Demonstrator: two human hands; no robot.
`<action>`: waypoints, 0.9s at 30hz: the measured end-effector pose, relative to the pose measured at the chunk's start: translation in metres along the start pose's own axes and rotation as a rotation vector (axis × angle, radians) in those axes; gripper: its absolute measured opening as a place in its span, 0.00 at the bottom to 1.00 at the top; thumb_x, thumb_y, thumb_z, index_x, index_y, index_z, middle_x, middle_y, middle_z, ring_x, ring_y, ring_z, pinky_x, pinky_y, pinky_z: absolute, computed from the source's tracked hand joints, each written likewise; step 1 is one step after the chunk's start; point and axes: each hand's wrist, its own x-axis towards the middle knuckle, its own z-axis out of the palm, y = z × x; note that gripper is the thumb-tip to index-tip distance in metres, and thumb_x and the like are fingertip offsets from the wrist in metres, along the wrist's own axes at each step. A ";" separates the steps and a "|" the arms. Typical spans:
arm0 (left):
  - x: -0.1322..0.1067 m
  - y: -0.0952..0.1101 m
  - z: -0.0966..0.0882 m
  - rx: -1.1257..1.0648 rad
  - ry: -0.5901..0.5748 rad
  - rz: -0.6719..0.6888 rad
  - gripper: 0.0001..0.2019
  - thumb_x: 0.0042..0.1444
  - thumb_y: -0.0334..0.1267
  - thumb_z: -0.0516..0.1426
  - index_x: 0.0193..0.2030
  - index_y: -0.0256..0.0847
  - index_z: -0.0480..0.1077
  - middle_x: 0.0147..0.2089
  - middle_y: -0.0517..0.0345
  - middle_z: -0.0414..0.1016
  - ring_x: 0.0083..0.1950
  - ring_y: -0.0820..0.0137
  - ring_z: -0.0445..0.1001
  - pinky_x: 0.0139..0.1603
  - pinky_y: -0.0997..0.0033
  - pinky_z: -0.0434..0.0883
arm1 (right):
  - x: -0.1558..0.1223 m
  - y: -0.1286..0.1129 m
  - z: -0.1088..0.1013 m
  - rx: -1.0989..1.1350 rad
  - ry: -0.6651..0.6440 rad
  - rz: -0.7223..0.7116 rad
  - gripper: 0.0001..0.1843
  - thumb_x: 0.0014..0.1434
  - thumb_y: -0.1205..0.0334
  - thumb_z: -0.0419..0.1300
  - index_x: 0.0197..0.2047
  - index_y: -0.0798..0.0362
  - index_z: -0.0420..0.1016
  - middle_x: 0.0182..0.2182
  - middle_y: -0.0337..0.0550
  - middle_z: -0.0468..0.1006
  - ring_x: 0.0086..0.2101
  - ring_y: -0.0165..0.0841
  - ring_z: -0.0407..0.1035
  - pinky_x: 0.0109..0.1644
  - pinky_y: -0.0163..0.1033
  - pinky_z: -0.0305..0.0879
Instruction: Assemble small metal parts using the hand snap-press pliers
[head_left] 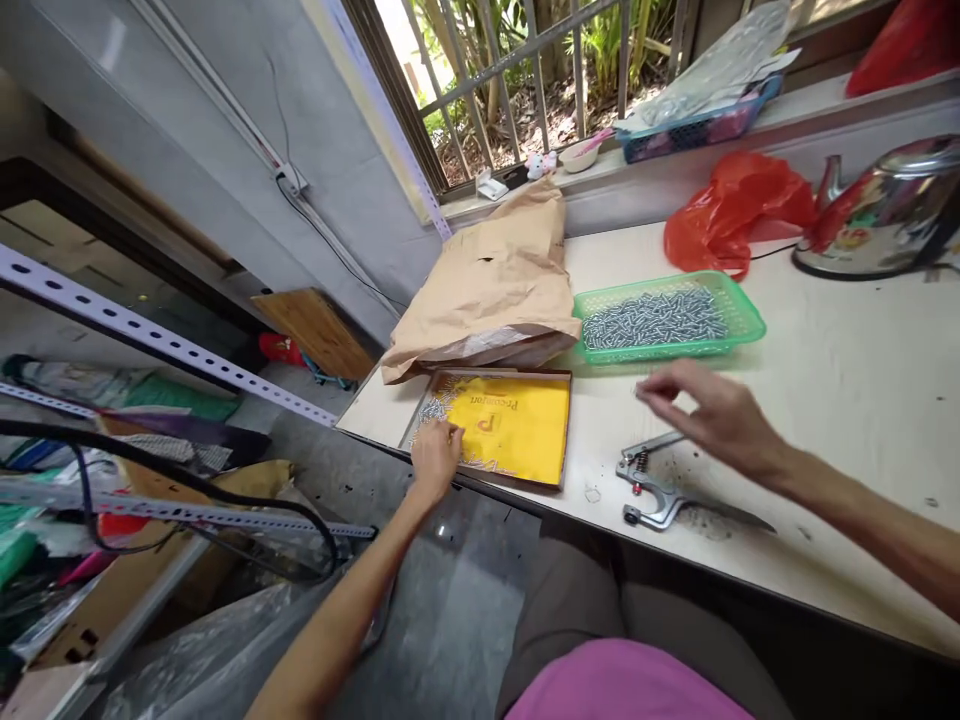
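My left hand (436, 456) is at the left front of a shallow tray with a yellow lining (517, 425). Its fingers are curled down by a heap of small silvery metal pieces (435, 408); what they hold, if anything, is hidden. Over the table, my right hand (701, 400) has thumb and forefinger pinched together, with a tiny greyish bit at the tips, too small to name. Below that hand lies a hand-squeezed plier-like tool (656, 500) with a spring and metal jaws. A green plastic basket (739, 310) holds many small metal pins (652, 320).
A large brown paper bag (499, 280) stands behind the yellow tray. Farther back are a red plastic bag (739, 215) and a shiny kettle (889, 215). A blue basket (667, 138) sits on the sill. The table's front edge (600, 530) runs above my lap.
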 end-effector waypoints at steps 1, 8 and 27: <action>0.010 -0.009 0.000 0.038 -0.036 -0.043 0.14 0.61 0.38 0.51 0.40 0.36 0.76 0.43 0.45 0.74 0.48 0.59 0.71 0.47 0.64 0.68 | 0.013 0.007 -0.008 -0.066 0.069 0.033 0.08 0.65 0.55 0.52 0.40 0.47 0.71 0.33 0.44 0.73 0.33 0.37 0.69 0.37 0.43 0.66; 0.029 -0.023 0.015 0.061 -0.191 -0.043 0.13 0.58 0.35 0.52 0.40 0.38 0.78 0.46 0.46 0.75 0.51 0.59 0.70 0.44 0.67 0.66 | 0.042 0.058 -0.025 -0.297 -0.038 0.091 0.22 0.65 0.47 0.50 0.56 0.50 0.64 0.45 0.54 0.70 0.33 0.39 0.69 0.40 0.47 0.65; -0.017 0.120 -0.007 -1.131 -0.579 -0.046 0.19 0.40 0.48 0.65 0.35 0.34 0.74 0.26 0.59 0.72 0.23 0.76 0.67 0.22 0.77 0.65 | -0.122 -0.008 -0.015 -0.375 -0.383 0.332 0.14 0.67 0.64 0.48 0.46 0.53 0.74 0.39 0.48 0.72 0.38 0.35 0.69 0.43 0.39 0.67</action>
